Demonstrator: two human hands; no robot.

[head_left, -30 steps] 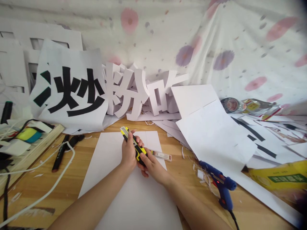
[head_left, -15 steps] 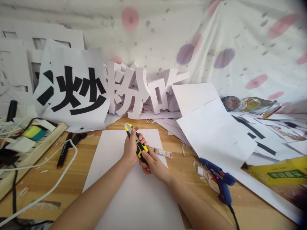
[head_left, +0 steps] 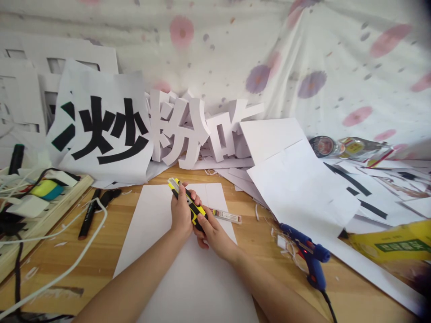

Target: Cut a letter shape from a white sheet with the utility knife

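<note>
A yellow and black utility knife (head_left: 194, 207) is held in both hands, tilted with its blade end toward the upper left. My left hand (head_left: 182, 211) is closed around its front part, thumb along the top. My right hand (head_left: 213, 231) grips the rear end, thumb pressing on the handle. Both hands are over a large white board (head_left: 148, 226) lying on the wooden table. A slim clear case (head_left: 226, 216) with a printed label lies just beyond my right hand, across the board's right edge.
A blue glue gun (head_left: 311, 258) with a lit red light lies at right, its cord trailing forward. White three-dimensional letters (head_left: 182, 130) and a sheet with black characters (head_left: 111, 134) stand at the back. Cables and a power strip (head_left: 40, 211) are left, beside a black marker (head_left: 88, 220).
Both hands and the knife have shifted slightly to the left and a little lower. My grip on the knife is otherwise much the same.
</note>
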